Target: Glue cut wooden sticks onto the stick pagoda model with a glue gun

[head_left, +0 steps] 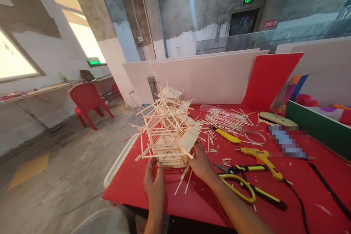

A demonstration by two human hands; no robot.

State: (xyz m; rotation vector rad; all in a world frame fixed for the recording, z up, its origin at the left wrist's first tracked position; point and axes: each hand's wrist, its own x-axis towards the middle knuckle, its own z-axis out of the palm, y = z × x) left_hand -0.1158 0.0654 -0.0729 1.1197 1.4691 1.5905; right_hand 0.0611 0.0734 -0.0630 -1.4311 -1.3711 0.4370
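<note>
A pavilion model built of thin wooden sticks (164, 135) stands upright on the red tabletop, with tiered roofs and an open stick frame. My left hand (154, 177) holds its lower front left corner, thumb and fingers closed around the base. At the lower right side, under a slatted roof panel (190, 136), my right hand (201, 161) grips the model; its fingertips are partly hidden behind the sticks. A few loose sticks (182, 181) lie between my hands in front of the base.
On the red table (131, 182), right of the model, lie a yellow utility knife (226, 135), a yellow glue gun (260, 155), pruning shears (246, 168), yellow-handled scissors (238, 186) and a plastic pack of sticks (225, 115). White boards (203, 76) stand behind. A red chair (89, 100) is left.
</note>
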